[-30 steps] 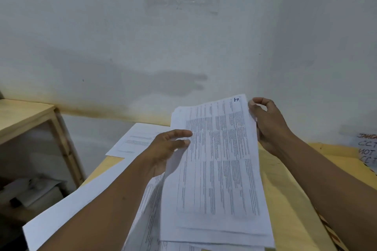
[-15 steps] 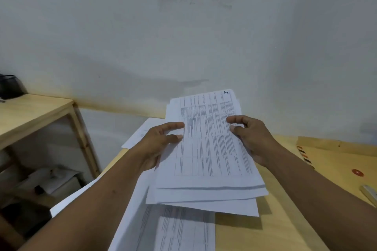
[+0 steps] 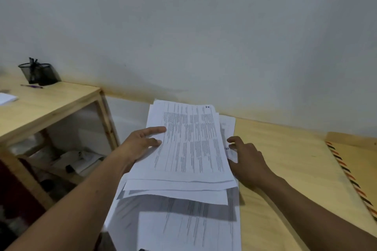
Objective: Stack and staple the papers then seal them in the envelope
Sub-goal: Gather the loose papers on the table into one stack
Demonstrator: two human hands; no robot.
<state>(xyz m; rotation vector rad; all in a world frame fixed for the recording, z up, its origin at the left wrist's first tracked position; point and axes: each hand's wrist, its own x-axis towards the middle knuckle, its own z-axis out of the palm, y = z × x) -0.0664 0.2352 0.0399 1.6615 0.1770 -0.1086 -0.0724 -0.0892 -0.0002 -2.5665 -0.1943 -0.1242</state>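
A loose stack of printed papers (image 3: 189, 149) hangs just above the wooden table (image 3: 285, 159), its sheets fanned out unevenly at the near end. My left hand (image 3: 140, 144) holds the stack's left edge, thumb on top and fingers beneath. My right hand (image 3: 246, 161) is off the stack, and its fingertips touch a separate sheet (image 3: 229, 126) that lies on the table under the stack's right side. More printed sheets (image 3: 183, 228) lie flat on the table nearer to me. A brown envelope (image 3: 359, 161) with a red-and-black striped edge lies at the far right.
A lower wooden side table (image 3: 51, 106) stands on the left with a black mesh pen holder (image 3: 38, 73), a pen (image 3: 31, 86) and a white sheet (image 3: 6, 99). Its shelf below holds clutter (image 3: 77, 161). A white wall closes the back.
My right hand has let go of the stack's right edge and dropped to the sheet on the table. The stack has sunk lower, still held by my left hand.
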